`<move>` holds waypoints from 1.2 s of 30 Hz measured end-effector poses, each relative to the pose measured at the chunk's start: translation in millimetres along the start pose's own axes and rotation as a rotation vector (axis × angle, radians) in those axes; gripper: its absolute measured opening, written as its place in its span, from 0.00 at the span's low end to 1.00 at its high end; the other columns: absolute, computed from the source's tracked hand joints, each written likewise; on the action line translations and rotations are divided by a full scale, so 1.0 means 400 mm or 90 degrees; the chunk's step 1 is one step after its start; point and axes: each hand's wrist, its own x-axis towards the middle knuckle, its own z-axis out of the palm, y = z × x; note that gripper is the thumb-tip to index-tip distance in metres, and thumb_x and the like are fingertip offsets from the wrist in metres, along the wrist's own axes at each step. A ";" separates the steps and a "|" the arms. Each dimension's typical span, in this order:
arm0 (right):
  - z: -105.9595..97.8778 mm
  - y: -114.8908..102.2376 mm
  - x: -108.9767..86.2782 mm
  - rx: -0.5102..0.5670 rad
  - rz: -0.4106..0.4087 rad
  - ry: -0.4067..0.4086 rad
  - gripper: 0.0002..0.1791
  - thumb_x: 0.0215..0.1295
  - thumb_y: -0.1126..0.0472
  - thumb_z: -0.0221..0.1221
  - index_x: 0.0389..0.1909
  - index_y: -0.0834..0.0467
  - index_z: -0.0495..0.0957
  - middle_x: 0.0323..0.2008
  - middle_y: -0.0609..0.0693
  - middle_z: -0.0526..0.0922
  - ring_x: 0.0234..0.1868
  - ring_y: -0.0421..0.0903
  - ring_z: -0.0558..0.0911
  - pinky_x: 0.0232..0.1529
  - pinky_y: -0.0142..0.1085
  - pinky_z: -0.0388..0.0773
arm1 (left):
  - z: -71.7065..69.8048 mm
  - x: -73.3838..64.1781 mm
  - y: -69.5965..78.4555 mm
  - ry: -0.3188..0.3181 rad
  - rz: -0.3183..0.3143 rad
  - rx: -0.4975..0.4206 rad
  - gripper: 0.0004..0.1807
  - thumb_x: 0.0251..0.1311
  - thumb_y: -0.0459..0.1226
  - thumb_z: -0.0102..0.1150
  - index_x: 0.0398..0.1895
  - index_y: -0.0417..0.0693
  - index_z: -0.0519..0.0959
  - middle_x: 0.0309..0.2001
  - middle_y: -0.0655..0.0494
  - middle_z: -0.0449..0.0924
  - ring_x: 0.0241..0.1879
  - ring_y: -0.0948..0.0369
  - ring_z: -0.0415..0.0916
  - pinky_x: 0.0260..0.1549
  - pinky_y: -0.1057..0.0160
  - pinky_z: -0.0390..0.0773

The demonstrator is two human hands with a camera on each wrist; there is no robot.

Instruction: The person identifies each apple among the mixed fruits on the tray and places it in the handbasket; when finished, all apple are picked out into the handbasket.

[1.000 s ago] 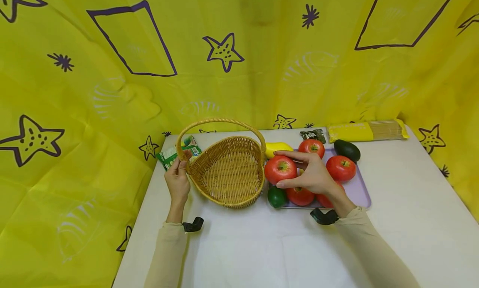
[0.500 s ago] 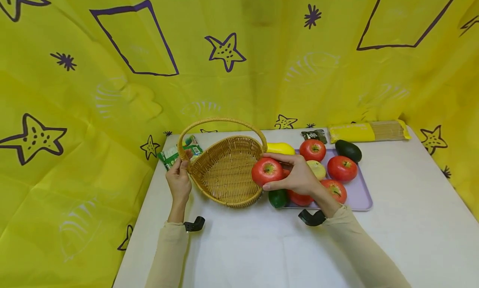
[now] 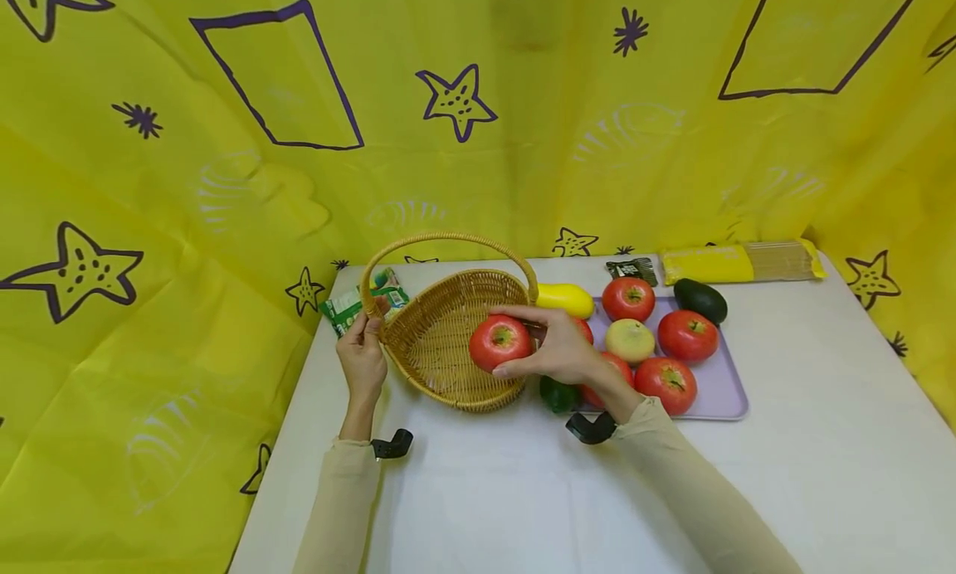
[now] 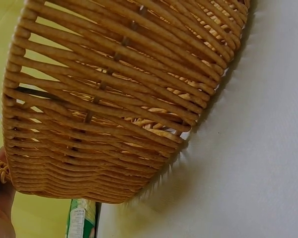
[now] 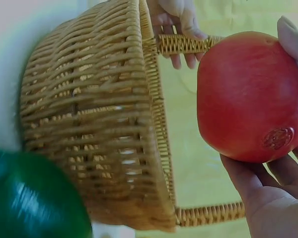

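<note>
Head view: pinching a red fruit (image 3: 499, 343) between the fingers (image 3: 521, 312) and thumb (image 3: 515, 367) of the right hand (image 3: 563, 350), over the right part of the wicker basket (image 3: 436, 354). Left of those fingers, gripping the left foot of the handle (image 3: 448, 235) with the left hand (image 3: 363, 363). Nearer than the right-hand fingers and lower, showing a green vegetable (image 3: 558, 396); to their right, a lavender tray (image 3: 723, 394) with more red fruits (image 3: 667, 386).

Left wrist view: mostly filled with the basket's woven wall, just right of the left-hand fingers. Cut off at the frame edge; from here, cannot tell the full grip.

Right wrist view: clasping the fruit from opposite sides, above the basket's rim. Looks smooth and glossy; probably firm, light enough for one hand, slightly slippery, apt to roll if let loose. Best taken round the widest part, with even fingertip pressure. Beyond the right-hand fingers, showing the left-hand fingers curled round the handle. As for the basket, probably stiff and light, best steadied at the handle's foot.
</note>
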 end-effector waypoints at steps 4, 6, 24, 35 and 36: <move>0.018 0.000 0.030 -0.020 0.001 -0.005 0.45 0.48 0.60 0.84 0.71 0.54 0.79 0.63 0.54 0.85 0.60 0.51 0.85 0.59 0.43 0.86 | -0.001 0.000 0.000 -0.002 -0.008 0.000 0.19 0.79 0.30 0.53 0.65 0.26 0.78 0.60 0.31 0.83 0.58 0.71 0.83 0.62 0.71 0.79; 0.025 -0.002 0.045 -0.029 0.004 -0.008 0.45 0.48 0.59 0.84 0.71 0.52 0.79 0.63 0.53 0.85 0.60 0.51 0.85 0.59 0.44 0.86 | -0.002 0.001 -0.001 -0.004 -0.008 0.000 0.19 0.79 0.30 0.52 0.65 0.25 0.78 0.60 0.30 0.83 0.58 0.71 0.84 0.62 0.71 0.79; 0.053 -0.014 0.171 -0.019 -0.037 -0.043 0.43 0.45 0.63 0.85 0.67 0.52 0.82 0.62 0.49 0.86 0.60 0.49 0.84 0.63 0.45 0.83 | 0.000 0.000 -0.004 0.002 -0.003 0.010 0.18 0.79 0.29 0.53 0.64 0.29 0.81 0.59 0.30 0.84 0.58 0.70 0.84 0.61 0.72 0.80; 0.062 0.012 0.224 -0.024 0.020 -0.038 0.46 0.45 0.63 0.85 0.69 0.56 0.79 0.63 0.49 0.84 0.61 0.50 0.84 0.64 0.47 0.82 | 0.001 0.002 -0.010 0.007 -0.003 0.013 0.17 0.79 0.30 0.53 0.64 0.32 0.82 0.59 0.33 0.85 0.58 0.69 0.84 0.61 0.71 0.80; 0.064 0.015 0.228 -0.022 0.020 -0.039 0.46 0.45 0.64 0.85 0.69 0.56 0.79 0.64 0.50 0.84 0.61 0.50 0.84 0.64 0.47 0.82 | 0.001 0.002 -0.010 0.006 -0.003 0.011 0.18 0.79 0.30 0.53 0.64 0.33 0.82 0.59 0.33 0.85 0.58 0.69 0.84 0.62 0.71 0.79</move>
